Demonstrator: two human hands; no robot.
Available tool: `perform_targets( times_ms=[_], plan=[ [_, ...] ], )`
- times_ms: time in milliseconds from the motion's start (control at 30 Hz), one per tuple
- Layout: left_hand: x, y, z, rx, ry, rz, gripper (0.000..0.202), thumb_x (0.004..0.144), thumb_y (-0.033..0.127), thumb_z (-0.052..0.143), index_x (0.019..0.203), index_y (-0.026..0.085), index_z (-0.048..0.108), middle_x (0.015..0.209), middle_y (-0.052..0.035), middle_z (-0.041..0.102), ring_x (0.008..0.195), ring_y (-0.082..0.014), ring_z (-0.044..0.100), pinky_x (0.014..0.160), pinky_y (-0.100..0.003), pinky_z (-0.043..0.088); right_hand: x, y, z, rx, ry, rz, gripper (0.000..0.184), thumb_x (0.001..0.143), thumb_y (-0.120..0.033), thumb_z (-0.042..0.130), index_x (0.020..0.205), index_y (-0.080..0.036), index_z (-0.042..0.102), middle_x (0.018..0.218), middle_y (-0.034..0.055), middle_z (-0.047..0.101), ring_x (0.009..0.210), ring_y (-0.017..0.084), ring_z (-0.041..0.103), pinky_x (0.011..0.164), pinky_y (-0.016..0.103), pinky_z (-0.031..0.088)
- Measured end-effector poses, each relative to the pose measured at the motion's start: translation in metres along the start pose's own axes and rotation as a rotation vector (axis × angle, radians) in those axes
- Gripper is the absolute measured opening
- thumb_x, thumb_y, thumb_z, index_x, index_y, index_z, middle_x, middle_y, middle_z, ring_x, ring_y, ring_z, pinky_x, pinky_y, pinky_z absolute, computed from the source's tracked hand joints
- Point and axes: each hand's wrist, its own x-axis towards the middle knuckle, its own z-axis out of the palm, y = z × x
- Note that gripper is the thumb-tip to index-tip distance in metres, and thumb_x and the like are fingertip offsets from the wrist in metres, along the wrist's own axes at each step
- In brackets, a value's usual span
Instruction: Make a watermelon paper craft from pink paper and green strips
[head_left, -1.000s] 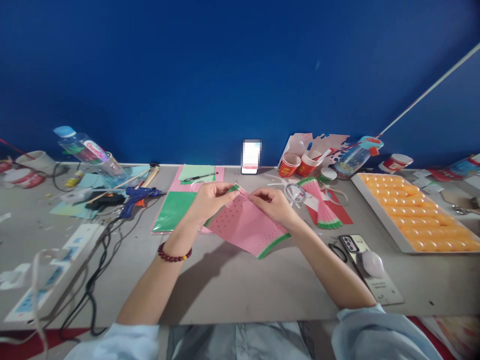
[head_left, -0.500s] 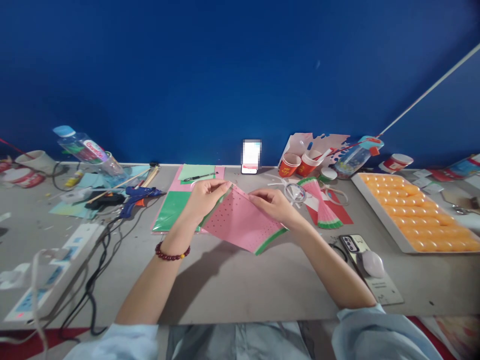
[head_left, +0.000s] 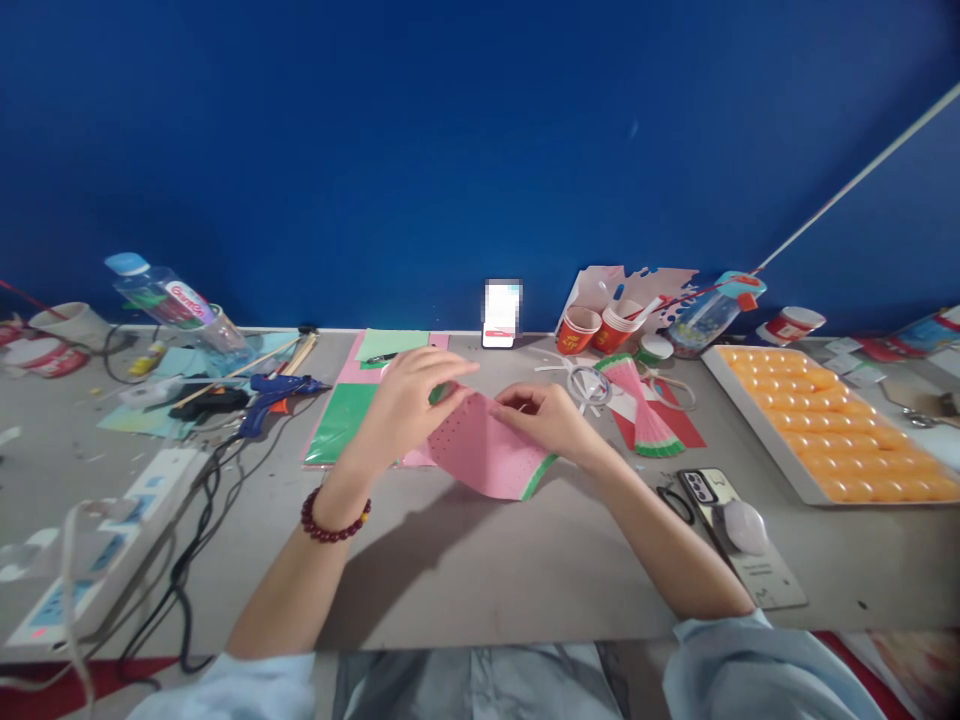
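A pink paper sheet (head_left: pixel 487 455) with small dark dots and a green edge sits at the table's middle, partly lifted and bent. My left hand (head_left: pixel 409 400) grips its far left edge, fingers curled over the top. My right hand (head_left: pixel 544 415) pinches the sheet's far right edge. Both hands are close together over the paper. A bead bracelet circles my left wrist.
Green and pink paper sheets (head_left: pixel 341 420) and a blue glue gun (head_left: pixel 277 390) lie left of my hands. A folded paper fan (head_left: pixel 637 410), red cups (head_left: pixel 577 330), a tray of orange balls (head_left: pixel 840 420) and a phone (head_left: pixel 709 490) are on the right. A power strip (head_left: pixel 112 540) is at the near left.
The pink sheet has been pushed together and bent, so it looks narrower. My left hand moved down over its far edge, and the two hands came closer.
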Motion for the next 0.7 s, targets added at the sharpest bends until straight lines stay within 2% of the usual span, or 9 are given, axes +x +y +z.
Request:
perform_targets(
  times_ms=[67, 133, 300, 467, 700],
  plan=[
    [-0.001, 0.003, 0.003, 0.073, -0.082, 0.122, 0.016, 0.091, 0.026, 0.055, 0.098, 0.024, 0.069, 0.099, -0.0026, 0.071, 0.099, -0.0195, 0.061, 0.094, -0.038, 0.041, -0.002, -0.004, 0.002, -0.035, 0.020, -0.058, 0.018, 0.082, -0.034, 0.061, 0.081, -0.020, 0.072, 0.078, 0.0017, 0.072, 0.064, 0.013, 0.059, 0.062, 0.026, 0.046],
    [-0.001, 0.004, 0.005, 0.110, -0.147, 0.170, 0.017, 0.093, 0.024, 0.052, 0.091, 0.024, 0.069, 0.086, -0.0006, 0.072, 0.086, -0.0176, 0.062, 0.089, -0.037, 0.041, -0.004, -0.007, 0.004, -0.083, 0.052, -0.118, 0.014, 0.083, -0.028, 0.061, 0.080, -0.021, 0.073, 0.080, 0.0013, 0.073, 0.067, 0.013, 0.061, 0.065, 0.025, 0.046],
    [-0.002, 0.007, 0.004, 0.151, -0.143, 0.150, 0.019, 0.093, 0.019, 0.052, 0.082, 0.022, 0.067, 0.075, 0.0020, 0.069, 0.074, -0.0145, 0.059, 0.083, -0.034, 0.038, -0.010, -0.013, 0.004, -0.233, 0.111, -0.184, 0.010, 0.083, -0.024, 0.063, 0.081, -0.022, 0.073, 0.082, 0.0016, 0.073, 0.071, 0.014, 0.063, 0.065, 0.024, 0.045],
    [-0.002, 0.008, 0.002, 0.131, -0.140, 0.127, 0.023, 0.094, 0.025, 0.050, 0.080, 0.022, 0.067, 0.068, 0.0015, 0.065, 0.067, -0.0143, 0.056, 0.078, -0.033, 0.038, -0.012, -0.014, 0.000, -0.324, 0.122, -0.179, 0.010, 0.084, -0.027, 0.065, 0.080, -0.022, 0.072, 0.080, 0.0018, 0.072, 0.069, 0.015, 0.062, 0.064, 0.025, 0.042],
    [-0.003, 0.011, 0.003, 0.134, -0.153, 0.131, 0.024, 0.094, 0.027, 0.049, 0.079, 0.021, 0.067, 0.068, 0.0001, 0.065, 0.068, -0.0152, 0.055, 0.078, -0.034, 0.040, -0.012, -0.014, 0.001, -0.343, 0.137, -0.193, 0.011, 0.085, -0.023, 0.064, 0.078, -0.022, 0.072, 0.077, 0.0010, 0.072, 0.069, 0.014, 0.062, 0.063, 0.024, 0.041]
  ],
)
